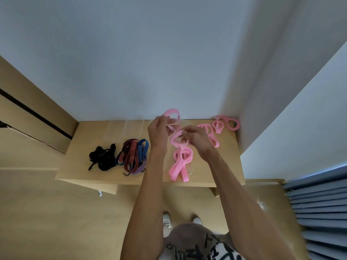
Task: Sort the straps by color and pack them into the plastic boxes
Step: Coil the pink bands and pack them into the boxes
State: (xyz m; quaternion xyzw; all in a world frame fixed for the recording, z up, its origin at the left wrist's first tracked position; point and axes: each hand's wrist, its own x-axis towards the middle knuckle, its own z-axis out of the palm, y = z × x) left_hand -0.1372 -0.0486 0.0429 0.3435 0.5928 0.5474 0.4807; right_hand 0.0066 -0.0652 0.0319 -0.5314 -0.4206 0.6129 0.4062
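Right now the left hand [157, 129] and right hand [195, 138] both pinch a looped pink strap [178, 136] above the wooden table [78, 166], and its slack coils could, I judge, snag the pink straps [181, 164] lying just beneath.

A pale wooden table [199, 180] fills a white-walled corner (blue curtain [319, 203] right).
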